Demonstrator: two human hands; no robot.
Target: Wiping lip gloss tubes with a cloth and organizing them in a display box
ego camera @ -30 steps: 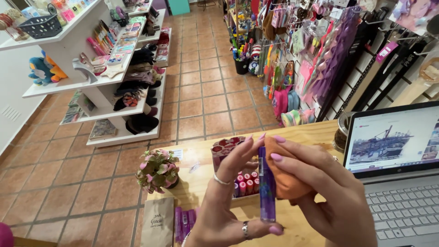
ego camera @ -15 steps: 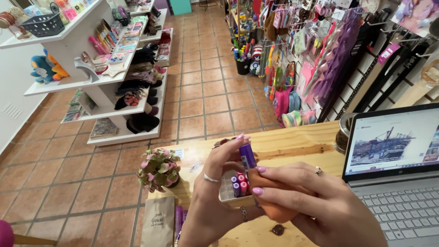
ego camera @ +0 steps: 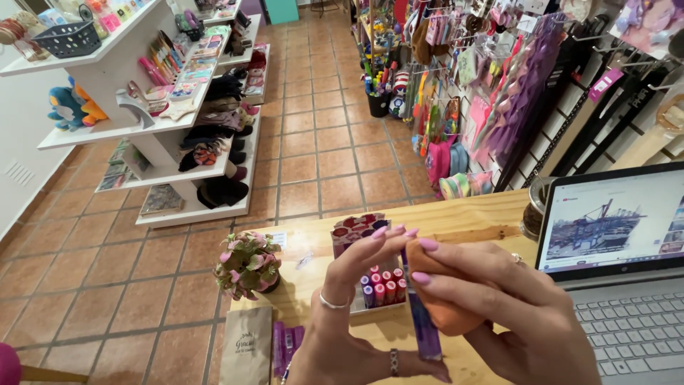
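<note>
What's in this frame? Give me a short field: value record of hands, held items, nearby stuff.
left hand: fingertips on the top of a purple tube, ring on one finger
right hand: presses an orange cloth against the tube
tube pose: upright, slightly tilted
behind hands: box of small tubes with coloured caps
surface: wooden counter
left of hands: small potted plant
right: open laptop

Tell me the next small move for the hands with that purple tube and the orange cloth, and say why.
Probably draw the orange cloth down the purple tube. The right hand has the cloth wrapped around the tube's upper part, while the left hand steadies the tube upright above the open box of tubes on the wooden counter. The lower part shows bare below the cloth.
</note>
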